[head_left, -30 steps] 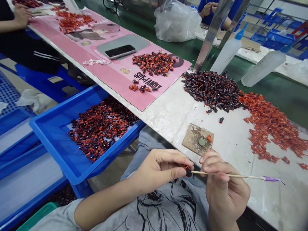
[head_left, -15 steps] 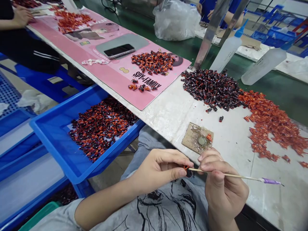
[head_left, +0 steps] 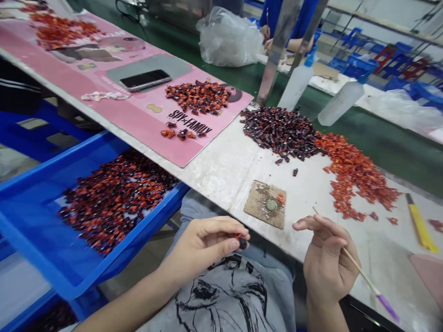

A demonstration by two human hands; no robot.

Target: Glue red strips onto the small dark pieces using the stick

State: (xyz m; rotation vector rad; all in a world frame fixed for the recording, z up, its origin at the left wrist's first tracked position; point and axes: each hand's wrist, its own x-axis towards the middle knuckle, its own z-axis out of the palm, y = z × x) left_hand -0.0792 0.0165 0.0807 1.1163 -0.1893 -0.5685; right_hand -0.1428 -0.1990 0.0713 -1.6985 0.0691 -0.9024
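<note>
My left hand (head_left: 211, 242) pinches a small black and orange plastic piece (head_left: 243, 243) above my lap. To its right, near the table edge, my right hand (head_left: 330, 258) holds a thin wooden stick (head_left: 356, 266) with a purple lower end. The stick's bare tip points up and away, apart from the piece. Between and beyond the hands lies a square of brown board (head_left: 256, 212) with a round greenish cap (head_left: 271, 205) and an orange bit (head_left: 280, 198) on it. Farther back are a heap of black pieces (head_left: 282, 131) and one of orange pieces (head_left: 356, 170).
A pink mat (head_left: 145, 131) carries a phone (head_left: 145, 80) and black-orange pieces (head_left: 199, 96). A blue tray (head_left: 38, 207) of such pieces sits left, below the table. Two squeeze bottles (head_left: 296, 85), a metal post (head_left: 277, 55) and a yellow tool (head_left: 422, 226) stand or lie around. Someone works opposite (head_left: 290, 27).
My right hand has drawn the stick away from the piece to the right and tilted its tip upward. My left hand still holds the piece. The view has swung right.
</note>
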